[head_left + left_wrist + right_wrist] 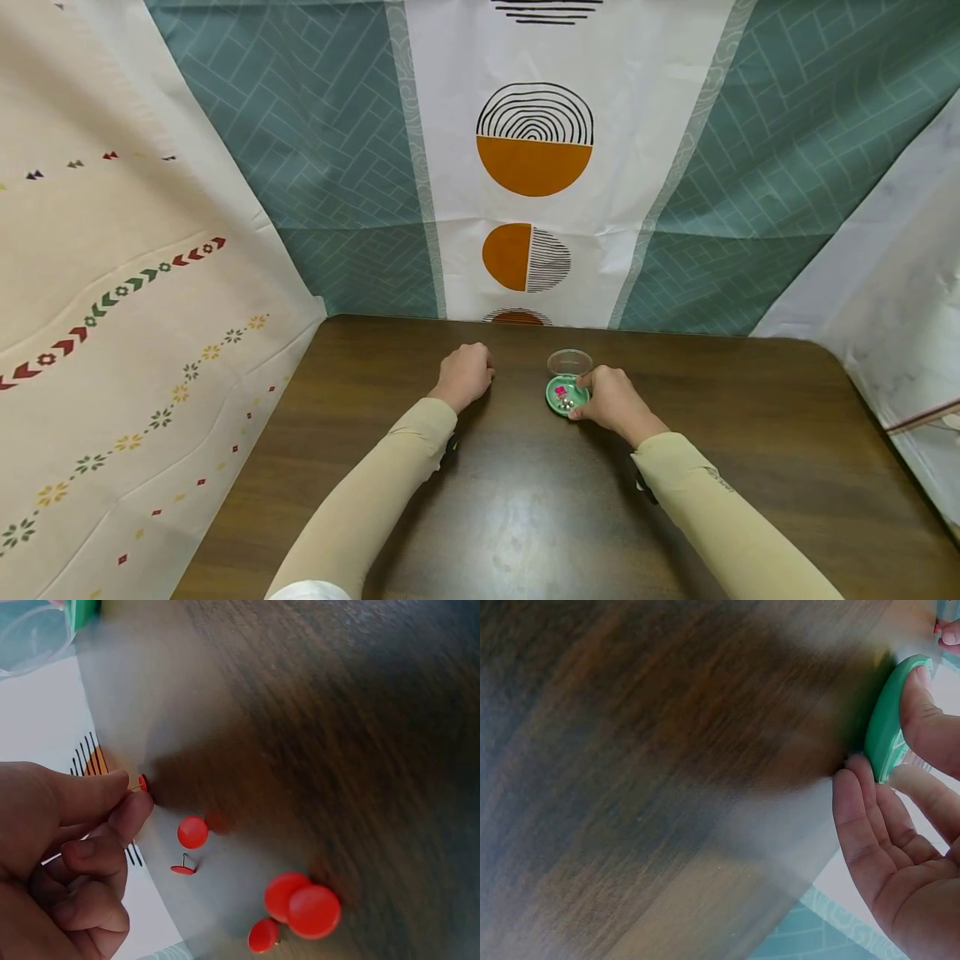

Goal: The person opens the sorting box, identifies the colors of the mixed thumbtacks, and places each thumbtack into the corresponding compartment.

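My left hand (pixel 465 375) pinches a red thumbtack (pixel 142 783) between thumb and index finger, low over the table. Close by in the left wrist view lie several more red thumbtacks (pixel 193 832), some head up and one with its pin pointing upward. To the right, my right hand (pixel 613 402) grips a small round green case (pixel 555 395) by its edge, thumb on the near rim and fingers on the far side. The clear lid (pixel 570 362) of the case is swung back. Inside sit pink and silvery pieces (pixel 561 392), too small to make out.
Both hands work over a dark brown wooden table (pixel 495 508). Behind its far edge hangs a patterned teal and white curtain (pixel 345 150), and a cream cloth (pixel 135 333) hangs along the left side.
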A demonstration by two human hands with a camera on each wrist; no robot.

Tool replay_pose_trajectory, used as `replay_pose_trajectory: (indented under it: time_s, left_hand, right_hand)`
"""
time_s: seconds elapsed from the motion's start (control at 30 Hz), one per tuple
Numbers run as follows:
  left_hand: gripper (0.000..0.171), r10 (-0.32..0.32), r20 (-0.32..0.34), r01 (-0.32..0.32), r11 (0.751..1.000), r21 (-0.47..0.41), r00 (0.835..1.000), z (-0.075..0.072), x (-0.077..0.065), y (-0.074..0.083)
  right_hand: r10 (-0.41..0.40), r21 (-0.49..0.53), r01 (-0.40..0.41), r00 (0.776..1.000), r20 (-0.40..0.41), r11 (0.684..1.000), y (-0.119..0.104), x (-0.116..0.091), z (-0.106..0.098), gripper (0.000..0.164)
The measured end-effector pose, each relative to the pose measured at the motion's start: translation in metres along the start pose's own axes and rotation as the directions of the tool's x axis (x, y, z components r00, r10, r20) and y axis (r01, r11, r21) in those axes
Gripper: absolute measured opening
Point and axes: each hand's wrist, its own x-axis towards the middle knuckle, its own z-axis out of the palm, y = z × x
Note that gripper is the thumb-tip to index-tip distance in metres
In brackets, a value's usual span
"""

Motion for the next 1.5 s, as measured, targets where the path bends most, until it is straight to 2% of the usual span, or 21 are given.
replay_pose_trajectory:
  time_s: [0.27, 0.43, 0.73, 0.83, 0.87, 0.93, 0.97, 1.0, 1.03, 1.1, 1.13, 1.23, 1.27, 1.3, 1.4, 1.5]
  left_hand:
    - [0.006, 0.013, -0.021, -0.011, 0.998, 0.065, 1.0, 0.001, 0.001, 0.0]
    - [0.011, 0.018, -0.024, -0.015, 0.995, 0.095, 1.0, 0.002, 0.0, 0.0]
    - [0.018, 0.015, 0.006, -0.015, 0.993, 0.118, 1.0, 0.006, -0.001, -0.004]
    - [0.02, 0.004, 0.014, -0.005, 0.997, 0.075, 1.0, 0.006, -0.002, -0.004]
    - [0.02, -0.007, 0.012, 0.007, 1.0, 0.029, 1.0, 0.005, -0.002, -0.005]
    - [0.019, -0.027, 0.006, 0.028, 0.992, -0.126, 1.0, 0.004, -0.002, -0.006]
    - [0.018, -0.036, 0.007, 0.036, 0.973, -0.228, 0.999, 0.003, -0.002, -0.006]
    - [0.018, -0.041, 0.013, 0.043, 0.941, -0.336, 0.999, 0.002, -0.002, -0.006]
    - [0.017, -0.043, 0.025, 0.05, 0.891, -0.451, 0.999, 0.001, -0.001, -0.006]
    - [0.021, -0.029, 0.086, 0.078, 0.758, -0.648, 0.996, -0.002, -0.001, -0.005]
    - [0.024, -0.018, 0.126, 0.104, 0.689, -0.717, 0.992, -0.003, 0.0, -0.004]
    - [0.033, 0.023, 0.251, 0.206, 0.5, -0.841, 0.968, -0.006, 0.001, 0.001]
    - [0.035, 0.041, 0.285, 0.236, 0.453, -0.859, 0.958, -0.007, 0.001, 0.003]
    - [0.036, 0.057, 0.307, 0.257, 0.417, -0.872, 0.95, -0.008, 0.001, 0.005]
    - [0.037, 0.103, 0.333, 0.277, 0.359, -0.891, 0.937, -0.009, 0.0, 0.014]
    - [0.035, 0.133, 0.335, 0.275, 0.34, -0.899, 0.933, -0.008, 0.0, 0.022]
  right_hand:
    - [-0.007, 0.005, 0.007, 1.0, -0.006, 1.0, 0.001, 0.001, 0.001, 0.062]
    - [-0.009, 0.003, 0.009, 1.0, 0.0, 1.0, 0.002, 0.001, 0.002, 0.063]
    - [-0.012, 0.006, 0.012, 1.0, -0.011, 1.0, 0.003, 0.0, 0.004, 0.062]
    - [-0.009, 0.006, 0.009, 1.0, -0.008, 1.0, 0.004, -0.001, 0.005, 0.062]
    - [-0.012, 0.005, 0.012, 1.0, -0.006, 1.0, 0.004, -0.001, 0.005, 0.061]
    - [-0.006, 0.006, 0.006, 1.0, -0.002, 1.0, 0.004, -0.001, 0.005, 0.061]
    - [-0.007, 0.005, 0.007, 1.0, -0.002, 1.0, 0.004, -0.001, 0.005, 0.061]
    - [-0.011, 0.004, 0.011, 1.0, -0.003, 1.0, 0.004, -0.001, 0.005, 0.061]
    - [-0.015, 0.004, 0.015, 1.0, -0.004, 1.0, 0.004, 0.0, 0.005, 0.062]
    - [-0.014, 0.005, 0.014, 1.0, -0.008, 1.0, 0.004, 0.0, 0.004, 0.061]
    - [-0.017, 0.005, 0.017, 1.0, -0.01, 1.0, 0.004, 0.001, 0.003, 0.061]
    - [-0.025, 0.004, 0.025, 1.0, -0.013, 1.0, 0.003, 0.001, 0.001, 0.06]
    - [-0.024, 0.003, 0.024, 1.0, -0.012, 1.0, 0.003, 0.002, 0.001, 0.06]
    - [-0.02, 0.002, 0.02, 1.0, -0.01, 1.0, 0.003, 0.002, 0.001, 0.06]
    - [-0.022, -0.007, 0.021, 1.0, -0.006, 1.0, 0.002, 0.002, 0.0, 0.06]
    - [-0.017, -0.007, 0.017, 1.0, -0.007, 1.0, 0.002, 0.002, 0.0, 0.06]
